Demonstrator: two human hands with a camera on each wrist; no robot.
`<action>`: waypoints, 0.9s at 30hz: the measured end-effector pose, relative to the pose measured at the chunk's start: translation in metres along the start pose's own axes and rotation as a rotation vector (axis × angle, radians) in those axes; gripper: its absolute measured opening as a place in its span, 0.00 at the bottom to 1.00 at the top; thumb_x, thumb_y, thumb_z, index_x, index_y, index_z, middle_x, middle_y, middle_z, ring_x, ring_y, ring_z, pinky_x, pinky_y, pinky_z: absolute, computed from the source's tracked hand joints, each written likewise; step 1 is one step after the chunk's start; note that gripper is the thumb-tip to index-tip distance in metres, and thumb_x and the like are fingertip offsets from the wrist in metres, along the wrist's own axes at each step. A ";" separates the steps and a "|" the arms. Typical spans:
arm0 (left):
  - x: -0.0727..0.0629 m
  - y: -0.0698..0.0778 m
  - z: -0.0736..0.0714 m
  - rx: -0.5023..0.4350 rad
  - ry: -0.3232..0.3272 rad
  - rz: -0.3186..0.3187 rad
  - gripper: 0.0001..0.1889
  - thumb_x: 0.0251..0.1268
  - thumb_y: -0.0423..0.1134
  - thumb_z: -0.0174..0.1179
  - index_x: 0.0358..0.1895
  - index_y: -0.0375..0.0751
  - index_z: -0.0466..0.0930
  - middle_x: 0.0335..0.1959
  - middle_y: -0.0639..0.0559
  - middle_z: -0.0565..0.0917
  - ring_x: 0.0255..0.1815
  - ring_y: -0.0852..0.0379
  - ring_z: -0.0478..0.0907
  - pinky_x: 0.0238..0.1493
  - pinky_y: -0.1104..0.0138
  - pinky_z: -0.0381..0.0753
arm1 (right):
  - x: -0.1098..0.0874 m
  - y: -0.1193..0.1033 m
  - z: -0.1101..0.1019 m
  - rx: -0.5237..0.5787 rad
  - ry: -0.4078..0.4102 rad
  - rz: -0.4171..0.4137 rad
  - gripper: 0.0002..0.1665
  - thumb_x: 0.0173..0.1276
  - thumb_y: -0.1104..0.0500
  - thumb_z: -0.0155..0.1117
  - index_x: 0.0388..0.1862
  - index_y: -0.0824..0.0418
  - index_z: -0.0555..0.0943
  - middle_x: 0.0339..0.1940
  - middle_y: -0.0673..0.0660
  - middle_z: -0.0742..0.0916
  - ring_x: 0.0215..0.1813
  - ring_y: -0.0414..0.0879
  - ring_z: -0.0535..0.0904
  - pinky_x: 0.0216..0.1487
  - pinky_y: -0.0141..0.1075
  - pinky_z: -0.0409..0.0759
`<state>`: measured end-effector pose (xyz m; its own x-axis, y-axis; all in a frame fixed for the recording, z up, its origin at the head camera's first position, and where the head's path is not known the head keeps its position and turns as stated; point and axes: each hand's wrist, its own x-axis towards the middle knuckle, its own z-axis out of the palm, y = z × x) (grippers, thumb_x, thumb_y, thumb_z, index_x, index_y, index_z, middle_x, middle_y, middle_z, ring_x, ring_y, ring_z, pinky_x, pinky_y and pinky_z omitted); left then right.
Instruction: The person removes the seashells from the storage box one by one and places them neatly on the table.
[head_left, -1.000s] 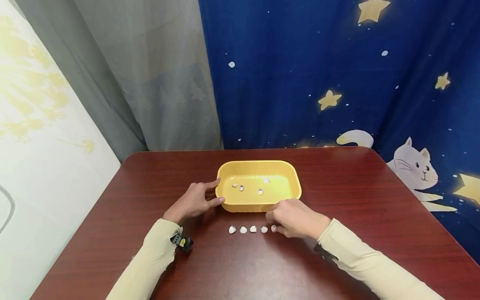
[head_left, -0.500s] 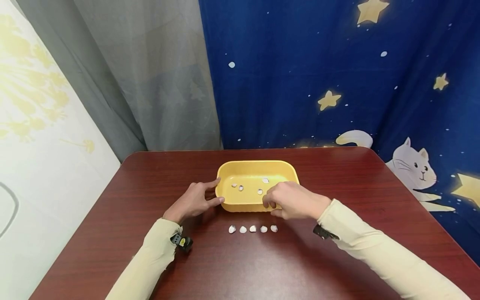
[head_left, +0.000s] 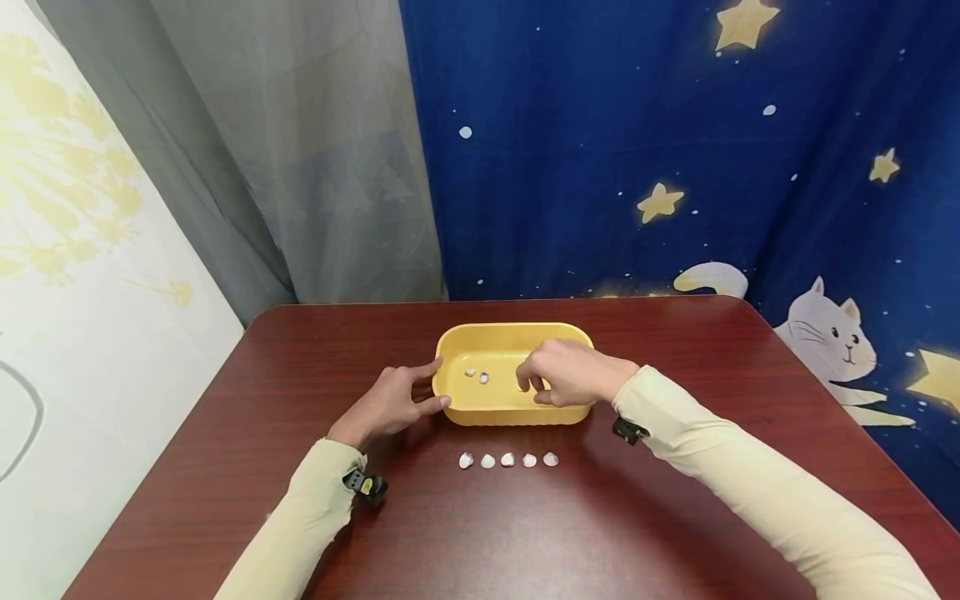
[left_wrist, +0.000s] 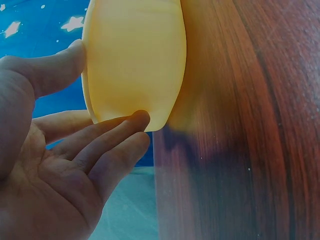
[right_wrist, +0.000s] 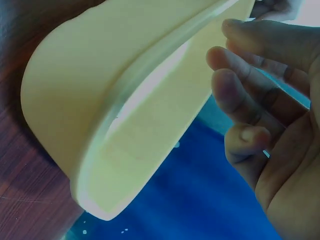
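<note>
A yellow tub [head_left: 517, 414] sits on the counter [head_left: 495, 533], two small pale pieces [head_left: 483, 378] lying inside toward nine o'clock; five more pale pieces [head_left: 508, 460] line up outside, at six o'clock. The left hand [head_left: 392, 402], spread, touches the tub's nine o'clock end. The right hand [head_left: 572, 371] hangs over the three o'clock half, fingers bent, tips apart. A yellow mark [head_left: 367, 485] on the left wristband [head_left: 354, 479] is illegibly small.

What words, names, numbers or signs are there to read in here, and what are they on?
No readable words, brands, numbers or signs anywhere.
Blue curtain: only pictures, like stars and a cat.
Yellow tub: no writing on the sides you see.
Black band on the left wrist: a yellow mark, too small to read.
</note>
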<state>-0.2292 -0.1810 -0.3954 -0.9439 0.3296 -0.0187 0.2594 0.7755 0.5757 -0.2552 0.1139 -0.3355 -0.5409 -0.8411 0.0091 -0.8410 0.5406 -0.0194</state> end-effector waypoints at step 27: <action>-0.003 0.002 0.000 0.008 -0.003 -0.014 0.39 0.67 0.52 0.66 0.77 0.45 0.62 0.73 0.41 0.73 0.69 0.50 0.74 0.63 0.54 0.78 | 0.056 0.030 0.029 -0.095 -0.243 0.050 0.06 0.56 0.62 0.74 0.25 0.52 0.86 0.28 0.47 0.87 0.29 0.41 0.76 0.31 0.34 0.76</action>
<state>-0.2257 -0.1806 -0.3939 -0.9469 0.3204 -0.0285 0.2482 0.7841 0.5688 -0.3106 0.0826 -0.3645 -0.5731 -0.7866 -0.2296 -0.8167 0.5715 0.0807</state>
